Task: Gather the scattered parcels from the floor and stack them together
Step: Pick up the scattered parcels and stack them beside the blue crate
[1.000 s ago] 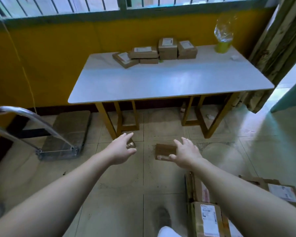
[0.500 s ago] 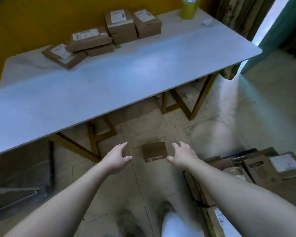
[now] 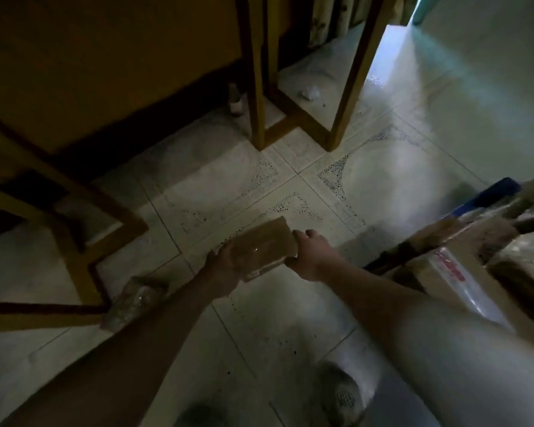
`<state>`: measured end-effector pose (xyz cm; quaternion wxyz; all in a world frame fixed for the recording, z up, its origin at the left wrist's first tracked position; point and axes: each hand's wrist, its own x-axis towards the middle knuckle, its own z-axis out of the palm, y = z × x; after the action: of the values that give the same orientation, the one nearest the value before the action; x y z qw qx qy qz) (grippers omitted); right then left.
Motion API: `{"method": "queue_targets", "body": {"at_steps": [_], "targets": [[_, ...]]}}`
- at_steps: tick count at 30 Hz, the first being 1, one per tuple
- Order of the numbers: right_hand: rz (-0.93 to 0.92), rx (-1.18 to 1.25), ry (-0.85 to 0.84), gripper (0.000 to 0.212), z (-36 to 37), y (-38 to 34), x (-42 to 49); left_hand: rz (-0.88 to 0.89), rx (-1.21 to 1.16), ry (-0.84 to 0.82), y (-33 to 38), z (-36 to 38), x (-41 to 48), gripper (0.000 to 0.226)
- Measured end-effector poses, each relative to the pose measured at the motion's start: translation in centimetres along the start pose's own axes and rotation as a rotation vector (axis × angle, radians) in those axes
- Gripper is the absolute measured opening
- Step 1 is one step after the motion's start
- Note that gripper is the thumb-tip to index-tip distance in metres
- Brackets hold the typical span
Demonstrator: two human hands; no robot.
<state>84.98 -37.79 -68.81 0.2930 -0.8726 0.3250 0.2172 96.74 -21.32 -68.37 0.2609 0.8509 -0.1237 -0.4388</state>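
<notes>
Lying on tiles (image 3: 290, 322) beside left forearm: plastic-wrapped packet (image 3: 134, 298). Gripping small brown parcel (image 3: 264, 248) at opposite ends, left hand (image 3: 225, 268) and right hand (image 3: 310, 257) both curling round it, tilting it above tiles. Standing beyond: wooden table legs (image 3: 256, 87).

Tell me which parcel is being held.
The flat brown parcel, gripped at its ends by the left hand and right hand. The plastic-wrapped parcel lies on the floor beside the left forearm; the taped cartons sit at right.
</notes>
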Motion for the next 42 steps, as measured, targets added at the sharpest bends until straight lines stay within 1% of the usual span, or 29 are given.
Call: {"method": "queue_targets", "body": {"at_steps": [1,3,5,7,8,10,12,14,17,22,25,28,30,33,36,38,40,41,42], "targets": [[-0.005,0.022,0.001,0.07,1.8,0.8,1.8,-0.013,-0.053,0.016,-1.2,1.2,2.1,0.07],[0.008,0.067,-0.011,0.066,4.8,2.3,5.1,-0.02,-0.077,0.023,-3.4,3.2,5.9,0.084],[0.076,0.187,-0.021,0.068,7.0,3.5,8.1,-0.022,-0.136,0.065,-5.3,4.9,8.8,0.085],[0.131,0.286,-0.042,0.081,8.8,4.4,10.3,-0.039,-0.228,0.084,-6.7,6.6,11.1,0.088],[0.13,0.305,-0.056,0.086,9.2,4.7,11.0,-0.052,-0.272,0.069,-7.1,7.0,11.7,0.09],[0.096,0.336,-0.056,0.086,9.9,4.9,12.0,-0.054,-0.32,0.068,-7.6,7.6,12.5,0.087],[0.072,0.389,-0.028,0.083,9.7,4.7,12.1,-0.047,-0.361,0.12,-7.6,7.6,12.3,0.083],[0.056,0.417,-0.013,0.084,8.5,3.9,10.7,-0.051,-0.371,0.163,-6.7,6.6,10.6,0.083],[0.022,0.401,0.002,0.085,5.4,1.8,5.9,-0.041,-0.302,0.206,-4.2,4.0,5.2,0.085],[-0.029,0.306,0.043,0.078,-2.2,-2.5,-6.0,0.007,-0.19,0.212,1.3,-1.2,-8.3,0.081],[-0.056,0.253,0.025,0.077,-7.7,-5.2,-13.5,0.017,-0.173,0.222,4.1,-4.3,-16.8,0.065],[-0.061,0.194,0.016,0.07,-13.3,-8.0,-20.6,-0.062,-0.24,0.309,6.4,-6.7,-25.6,0.058],[-0.08,0.205,0.026,0.065,-16.8,-9.6,-25.1,-0.086,-0.283,0.356,7.9,-8.2,-31.3,0.047],[-0.108,0.271,0.023,0.068,-20.8,-11.6,-31.7,-0.03,-0.338,0.396,10.0,-10.2,-38.5,0.024],[-0.104,0.364,0.055,0.075,-23.0,-12.6,-37.5,0.026,-0.431,0.474,11.4,-11.5,-43.9,0.015],[-0.042,0.449,0.147,0.086,-23.5,-13.1,-41.3,0.053,-0.56,0.504,12.0,-12.0,-47.3,0.01],[0.021,0.641,0.23,0.1,-23.1,-14.1,-45.1,0.088,-0.708,0.51,12.5,-12.3,-50.9,0.009],[0.015,0.755,0.24,0.104,-22.6,-14.7,-47.0,0.113,-0.763,0.511,12.7,-12.2,-52.7,0.01],[-0.01,0.838,0.224,0.103,-22.1,-15.4,-48.9,0.139,-0.808,0.506,12.9,-12.0,-54.5,0.013]]}}
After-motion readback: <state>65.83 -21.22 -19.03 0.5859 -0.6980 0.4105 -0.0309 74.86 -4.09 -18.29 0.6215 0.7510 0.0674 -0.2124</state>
